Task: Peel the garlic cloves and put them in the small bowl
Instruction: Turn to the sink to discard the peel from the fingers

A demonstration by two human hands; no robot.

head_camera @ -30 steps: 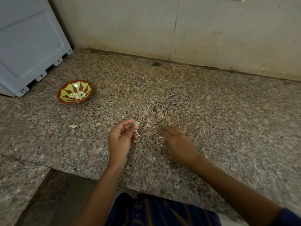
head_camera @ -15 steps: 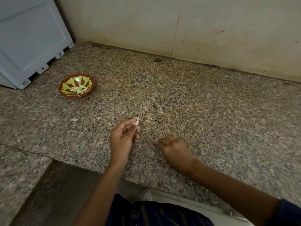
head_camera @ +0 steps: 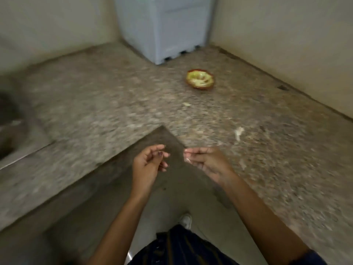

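Note:
The view is blurred. The small red and yellow bowl (head_camera: 200, 79) stands on the granite counter (head_camera: 267, 169) with pale garlic pieces inside. Both hands hover over the counter's inner corner, well short of the bowl. My left hand (head_camera: 150, 162) has curled fingers, thumb near the forefinger; whether anything sits between them is unclear. My right hand (head_camera: 206, 161) has its fingers curled inward and pinches a small pale garlic piece (head_camera: 187, 159) at the fingertips. A pale scrap of garlic skin (head_camera: 238, 133) lies on the counter beyond my right hand.
A light grey plastic box (head_camera: 168, 29) stands in the back corner behind the bowl. A smaller pale scrap (head_camera: 187, 104) lies between the bowl and my hands. A dark sink (head_camera: 9, 131) is at the far left. The floor and a shoe (head_camera: 186, 220) show below.
The camera has swung left, so the bowl now sits ahead to the right. Both hands have lifted off the counter and come back over its inner corner.

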